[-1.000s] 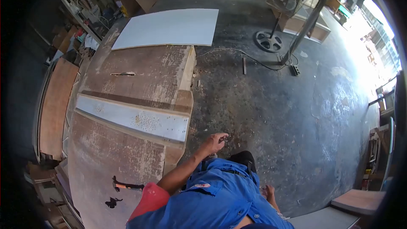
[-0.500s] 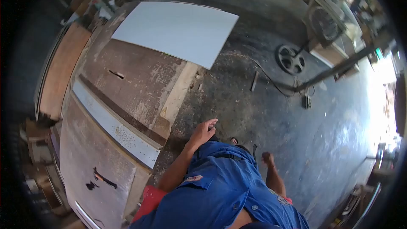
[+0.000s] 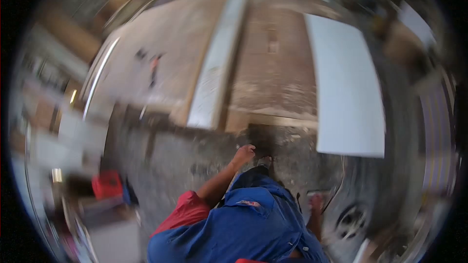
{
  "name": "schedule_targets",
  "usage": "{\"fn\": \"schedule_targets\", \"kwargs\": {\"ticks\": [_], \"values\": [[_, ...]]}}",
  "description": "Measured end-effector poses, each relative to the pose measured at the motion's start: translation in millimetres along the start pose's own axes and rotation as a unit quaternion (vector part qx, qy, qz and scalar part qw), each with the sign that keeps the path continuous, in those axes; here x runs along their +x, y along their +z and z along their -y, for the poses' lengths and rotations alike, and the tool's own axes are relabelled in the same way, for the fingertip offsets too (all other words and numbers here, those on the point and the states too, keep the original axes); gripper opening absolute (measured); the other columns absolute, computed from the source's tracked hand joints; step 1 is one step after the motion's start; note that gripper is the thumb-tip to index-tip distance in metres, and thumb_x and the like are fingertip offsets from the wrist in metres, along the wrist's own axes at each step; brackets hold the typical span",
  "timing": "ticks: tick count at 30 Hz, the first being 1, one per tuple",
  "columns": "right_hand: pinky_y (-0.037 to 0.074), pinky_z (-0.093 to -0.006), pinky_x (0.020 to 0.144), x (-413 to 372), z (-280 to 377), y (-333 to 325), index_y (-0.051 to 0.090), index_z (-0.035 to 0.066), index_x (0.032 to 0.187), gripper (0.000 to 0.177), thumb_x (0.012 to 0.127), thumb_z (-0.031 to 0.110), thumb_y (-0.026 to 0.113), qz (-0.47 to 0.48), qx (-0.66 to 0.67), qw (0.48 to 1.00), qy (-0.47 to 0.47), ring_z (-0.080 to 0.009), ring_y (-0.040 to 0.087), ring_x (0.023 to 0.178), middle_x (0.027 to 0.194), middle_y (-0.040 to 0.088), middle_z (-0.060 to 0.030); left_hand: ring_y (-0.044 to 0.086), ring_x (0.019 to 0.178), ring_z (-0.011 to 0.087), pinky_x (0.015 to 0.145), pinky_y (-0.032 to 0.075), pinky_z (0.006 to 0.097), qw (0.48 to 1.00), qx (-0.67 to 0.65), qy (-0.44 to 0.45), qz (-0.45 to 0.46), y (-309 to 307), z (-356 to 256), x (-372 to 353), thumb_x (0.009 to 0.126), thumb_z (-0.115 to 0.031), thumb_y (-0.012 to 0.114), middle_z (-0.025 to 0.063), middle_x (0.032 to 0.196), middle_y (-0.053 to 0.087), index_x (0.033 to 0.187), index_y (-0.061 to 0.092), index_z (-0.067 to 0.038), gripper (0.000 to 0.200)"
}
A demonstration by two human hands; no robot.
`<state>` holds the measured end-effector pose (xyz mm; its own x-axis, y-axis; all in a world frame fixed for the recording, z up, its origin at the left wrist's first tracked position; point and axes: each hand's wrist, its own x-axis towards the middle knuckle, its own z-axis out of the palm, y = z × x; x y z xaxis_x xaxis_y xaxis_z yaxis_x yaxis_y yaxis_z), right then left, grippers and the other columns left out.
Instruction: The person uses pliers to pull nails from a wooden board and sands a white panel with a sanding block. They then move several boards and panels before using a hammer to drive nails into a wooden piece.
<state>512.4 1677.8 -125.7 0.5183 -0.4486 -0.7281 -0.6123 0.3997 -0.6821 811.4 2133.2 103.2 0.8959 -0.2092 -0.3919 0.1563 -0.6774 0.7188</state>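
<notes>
My left hand [image 3: 243, 154] hangs in front of my body over the floor, fingers loosely bent and apart, with nothing visible in it. Low at my right side, my right hand [image 3: 316, 202] is smeared by motion, and its fingers cannot be made out. Neither hand touches the worktable [image 3: 275, 85] ahead. Nearest to my left hand on that table is a long, narrow white strip [image 3: 214, 70] beside a brown groove. A large white panel [image 3: 346, 87] lies at the right end, overhanging the near edge.
A blurred orange-and-black tool [image 3: 154, 70] lies on the table's left part, with a small dark object [image 3: 141, 53] near it. A red item [image 3: 107, 185] stands at the lower left. On the floor at the lower right is a spoked wheel [image 3: 351, 221].
My view has swung left, so the table now lies straight ahead and the floor wheel sits lower right. My left hand remains in front of me; the picture is more blurred.
</notes>
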Motion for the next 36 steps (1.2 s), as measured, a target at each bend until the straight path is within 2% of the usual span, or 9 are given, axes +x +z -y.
{"fn": "schedule_targets", "kwargs": {"ticks": [2, 3, 6, 12, 15, 18, 29, 31, 36], "values": [[0.049, -0.0329, 0.049, 22.5, 15.5, 40.6, 0.059, 0.008, 0.100, 0.019, 0.088, 0.022, 0.055, 0.189, -0.224, 0.923, -0.248, -0.0196, 0.059, 0.058, 0.075, 0.060, -0.0091, 0.063, 0.095, 0.0359, 0.084, 0.051, 0.0418, 0.992, -0.027, -0.069, -0.099, 14.3, 49.3, -45.4, 0.077, -0.020, 0.056, 0.0185, 0.103, 0.066, 0.109, 0.066, -0.007, 0.036], [0.049, -0.0316, 0.050, 43.6, 16.2, 64.4, 0.059, 0.007, 0.102, 0.020, 0.087, 0.020, 0.055, 0.282, -0.362, 0.775, -0.434, -0.0197, 0.058, 0.058, 0.076, 0.060, -0.0092, 0.062, 0.095, 0.0382, 0.084, 0.051, 0.0424, 0.969, -0.100, -0.126, -0.188, 26.6, 76.0, -74.4, 0.076, -0.020, 0.056, 0.0197, 0.104, 0.065, 0.107, 0.067, -0.007, 0.035], [0.051, -0.0322, 0.053, 78.2, 21.2, 92.0, 0.062, 0.004, 0.097, 0.018, 0.085, 0.014, 0.053, 0.472, -0.333, 0.805, -0.134, -0.0210, 0.060, 0.061, 0.077, 0.060, -0.0114, 0.061, 0.097, 0.0391, 0.084, 0.050, 0.0441, 0.915, -0.118, -0.254, -0.291, 66.9, 145.9, -179.4, 0.076, -0.021, 0.057, 0.0202, 0.105, 0.065, 0.105, 0.068, -0.008, 0.034], [0.052, -0.0328, 0.053, 28.8, 122.1, 169.7, 0.064, 0.008, 0.101, 0.023, 0.080, 0.007, 0.056, 0.359, -0.635, 0.662, -0.173, -0.0201, 0.062, 0.059, 0.071, 0.061, -0.0040, 0.059, 0.108, 0.0380, 0.093, 0.047, 0.0449, 0.848, -0.014, -0.516, -0.121, 239.2, 237.6, -404.3, 0.082, -0.034, 0.051, 0.0211, 0.114, 0.062, 0.104, 0.069, -0.007, 0.040], [0.050, -0.0300, 0.050, 23.2, 124.9, 226.8, 0.065, 0.008, 0.100, 0.018, 0.083, 0.010, 0.056, 0.335, -0.588, 0.722, -0.145, -0.0177, 0.062, 0.060, 0.072, 0.062, -0.0039, 0.057, 0.115, 0.0320, 0.095, 0.046, 0.0415, 0.716, -0.183, -0.667, -0.096, 280.8, 191.3, -450.5, 0.083, -0.032, 0.048, 0.0186, 0.122, 0.060, 0.108, 0.069, -0.008, 0.040], [0.047, -0.0273, 0.048, -40.7, 114.2, 327.1, 0.064, 0.007, 0.100, 0.016, 0.088, 0.015, 0.057, 0.387, -0.572, 0.707, -0.152, -0.0142, 0.060, 0.059, 0.075, 0.063, -0.0036, 0.062, 0.107, 0.0333, 0.089, 0.049, 0.0426, 0.736, -0.205, -0.630, -0.139, 386.8, 226.9, -440.5, 0.080, -0.031, 0.050, 0.0176, 0.114, 0.064, 0.100, 0.071, -0.011, 0.036], [0.046, -0.0248, 0.051, -212.1, -11.8, 610.6, 0.062, 0.003, 0.101, 0.019, 0.088, 0.017, 0.060, 0.544, -0.559, 0.587, -0.216, -0.0114, 0.058, 0.062, 0.082, 0.063, -0.0045, 0.064, 0.097, 0.0358, 0.081, 0.051, 0.0448, 0.853, -0.080, -0.491, -0.160, 225.1, 398.6, -491.0, 0.076, -0.031, 0.053, 0.0158, 0.101, 0.068, 0.092, 0.072, -0.010, 0.033], [0.048, -0.0259, 0.052, -217.1, -25.0, 626.2, 0.063, 0.003, 0.095, 0.016, 0.088, 0.018, 0.060, 0.520, -0.603, 0.539, -0.276, -0.0130, 0.060, 0.064, 0.076, 0.063, -0.0049, 0.066, 0.087, 0.0369, 0.074, 0.052, 0.0467, 0.614, -0.398, -0.572, -0.370, 190.4, 449.1, -535.0, 0.074, -0.031, 0.053, 0.0157, 0.092, 0.069, 0.084, 0.071, -0.009, 0.030], [0.051, -0.0326, 0.060, -180.1, -26.9, 634.3, 0.061, 0.007, 0.084, 0.011, 0.087, 0.017, 0.058, 0.403, -0.713, 0.573, -0.024, -0.0172, 0.063, 0.068, 0.072, 0.063, -0.0065, 0.065, 0.069, 0.0236, 0.059, 0.050, 0.0372, 0.505, -0.405, -0.547, -0.531, 46.6, 546.8, -577.2, 0.078, -0.021, 0.055, 0.0105, 0.080, 0.068, 0.089, 0.069, -0.008, 0.022]]}}
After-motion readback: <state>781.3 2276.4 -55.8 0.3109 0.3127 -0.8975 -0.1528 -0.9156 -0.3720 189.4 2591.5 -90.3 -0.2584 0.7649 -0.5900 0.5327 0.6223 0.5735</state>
